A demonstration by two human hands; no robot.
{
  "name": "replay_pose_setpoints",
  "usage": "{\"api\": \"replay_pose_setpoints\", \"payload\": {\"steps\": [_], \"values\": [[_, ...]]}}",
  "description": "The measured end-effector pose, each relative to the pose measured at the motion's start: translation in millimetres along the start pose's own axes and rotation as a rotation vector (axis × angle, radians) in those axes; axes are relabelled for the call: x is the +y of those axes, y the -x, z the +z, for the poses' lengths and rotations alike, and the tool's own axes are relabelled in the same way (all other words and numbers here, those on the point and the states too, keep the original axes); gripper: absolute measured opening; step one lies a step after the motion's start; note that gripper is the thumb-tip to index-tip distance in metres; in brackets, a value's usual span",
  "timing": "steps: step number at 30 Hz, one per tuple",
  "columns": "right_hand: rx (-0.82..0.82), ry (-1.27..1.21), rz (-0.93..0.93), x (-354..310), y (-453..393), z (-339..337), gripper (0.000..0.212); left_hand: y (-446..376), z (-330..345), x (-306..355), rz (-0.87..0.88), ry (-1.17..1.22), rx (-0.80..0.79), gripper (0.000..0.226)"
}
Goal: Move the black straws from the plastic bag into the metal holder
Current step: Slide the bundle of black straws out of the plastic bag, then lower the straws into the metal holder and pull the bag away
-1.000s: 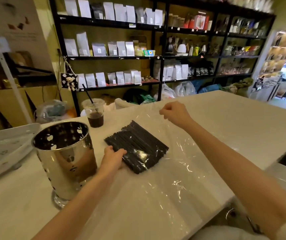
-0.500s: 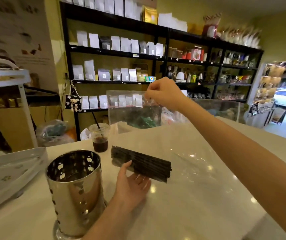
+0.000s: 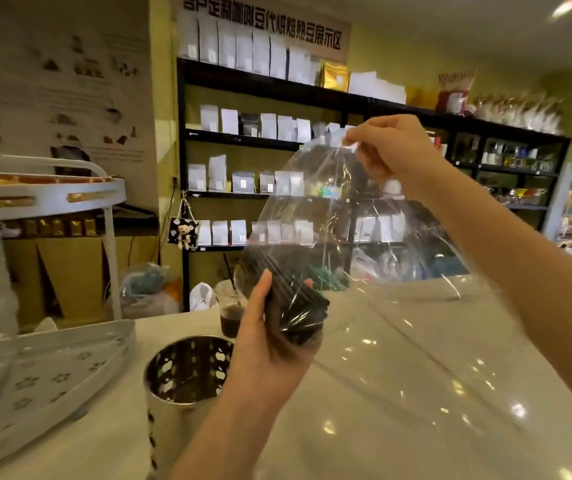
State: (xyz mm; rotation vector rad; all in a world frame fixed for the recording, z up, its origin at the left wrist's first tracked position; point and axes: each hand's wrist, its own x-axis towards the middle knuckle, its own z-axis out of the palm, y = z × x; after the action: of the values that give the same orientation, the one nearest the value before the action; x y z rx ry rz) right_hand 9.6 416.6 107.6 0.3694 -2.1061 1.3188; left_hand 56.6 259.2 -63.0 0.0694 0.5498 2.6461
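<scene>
Since a moment ago the bundle of black straws (image 3: 282, 299) is sitting higher, lifted clear of the tabletop (image 3: 398, 393), and the plastic bag (image 3: 340, 216) is being drawn up taller above it. The tabletop is gleaming pale and glossy, catching ceiling lights, while dark shelves (image 3: 277, 140) of white pouches are filling the wall behind the straws. The left hand (image 3: 267, 344) is keeping its grip wrapped around the straws through the film; the right hand (image 3: 391, 150) is pinching the bag's top edge well above them. Whether the straws' far ends are still inside the bag is hard to tell through the clear film. The metal holder (image 3: 187, 372) is standing just below and left of the straws, its right rim hidden by the left wrist and its base cut off. An iced drink cup (image 3: 230, 315) is sitting behind the holder, partly blocked by the hand. A white tray (image 3: 35, 379) is lying left of the holder.
</scene>
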Motion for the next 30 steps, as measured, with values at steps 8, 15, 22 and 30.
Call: {"api": "replay_pose_setpoints", "payload": {"steps": [8, 15, 22, 30], "values": [[0.013, -0.144, -0.015, -14, -1, 26, 0.02, 15, 10, 87, 0.163, -0.258, 0.098, 0.051], [-0.213, -0.227, 0.271, 3, -1, 56, 0.023, 1, -11, 141, 0.144, -0.481, 0.122, 0.046], [-0.276, -0.167, 0.286, 25, 7, 75, 0.022, -11, -33, 161, 0.132, -0.616, 0.189, 0.059], [-0.173, -0.241, 0.189, 33, -16, 73, 0.009, -47, -18, 179, 0.178, -0.681, 0.124, 0.037]]}}
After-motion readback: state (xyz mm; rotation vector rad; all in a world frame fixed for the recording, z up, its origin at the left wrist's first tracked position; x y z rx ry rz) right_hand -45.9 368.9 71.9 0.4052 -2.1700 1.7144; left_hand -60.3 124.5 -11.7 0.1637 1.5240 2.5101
